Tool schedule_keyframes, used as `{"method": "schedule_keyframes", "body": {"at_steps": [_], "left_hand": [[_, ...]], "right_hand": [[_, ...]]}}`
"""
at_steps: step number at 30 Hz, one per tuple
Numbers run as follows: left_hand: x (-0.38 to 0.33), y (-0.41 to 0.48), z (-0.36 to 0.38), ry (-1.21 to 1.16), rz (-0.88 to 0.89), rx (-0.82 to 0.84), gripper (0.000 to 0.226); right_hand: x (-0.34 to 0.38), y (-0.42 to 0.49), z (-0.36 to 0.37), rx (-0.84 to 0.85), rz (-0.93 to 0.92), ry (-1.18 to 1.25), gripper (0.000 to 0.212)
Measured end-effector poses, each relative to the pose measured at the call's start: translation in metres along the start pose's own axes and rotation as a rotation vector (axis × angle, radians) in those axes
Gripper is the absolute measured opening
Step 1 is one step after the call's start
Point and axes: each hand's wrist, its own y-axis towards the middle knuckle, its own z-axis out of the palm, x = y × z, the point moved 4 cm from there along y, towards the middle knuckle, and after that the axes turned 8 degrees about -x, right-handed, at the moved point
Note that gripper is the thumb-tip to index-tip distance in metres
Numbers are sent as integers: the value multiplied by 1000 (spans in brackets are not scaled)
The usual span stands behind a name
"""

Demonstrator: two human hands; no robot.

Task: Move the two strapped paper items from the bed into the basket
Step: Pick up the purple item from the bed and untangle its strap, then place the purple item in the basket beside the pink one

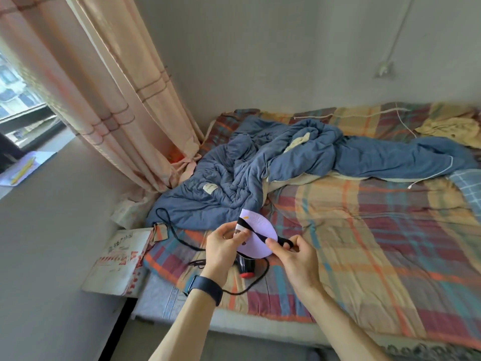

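Plaid bed point(377, 230) under a rumpled blue quilt point(260, 165).
Above its near edge, both hands pinch a pale strapped paper item point(256, 237): left hand point(223, 246), right hand point(294, 254); a black corded device point(246, 267) lies beneath.

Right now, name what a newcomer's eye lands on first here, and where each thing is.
At lower centre, the left hand and right hand hold a pale lilac paper item by its black strap, above the bed's near edge. Behind them a crumpled blue quilt sprawls across the plaid bedsheet. A peach curtain hangs at the left.
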Motion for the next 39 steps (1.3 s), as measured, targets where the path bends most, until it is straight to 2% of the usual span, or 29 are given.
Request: {"method": "schedule_keyframes", "body": {"at_steps": [5,9,12,18,20,23,27,30,35,39], "left_hand": [[29,-11,32,24,-64,124,21],[55,-31,67,101,-141,269,20],[62,-49,101,193,-129,383,16],[64,-112,198,433,-6,775,19],[65,-142,241,520,61,934,12],[74,-196,305,702,200,1073,18],[86,-277,385,1007,621,1164,45],[97,-338,440,1047,809,1174,48],[122,-428,517,1116,954,1271,55],[133,-482,574,1155,1086,1340,59]], "right_hand": [[-22,-5,-41,-248,-99,-204,33],[-39,-11,-86,-314,-90,-303,27],[-44,-16,-126,-355,-91,-360,11],[-55,-49,-244,-535,-48,-301,11],[-65,-65,-293,-614,14,-260,12],[-80,-95,-375,-783,39,-257,13],[-105,-137,-482,-944,80,-286,12],[-120,-166,-554,-1021,114,-258,12],[-147,-201,-657,-1113,171,-180,18],[-155,-214,-725,-1204,221,-136,10]]}}
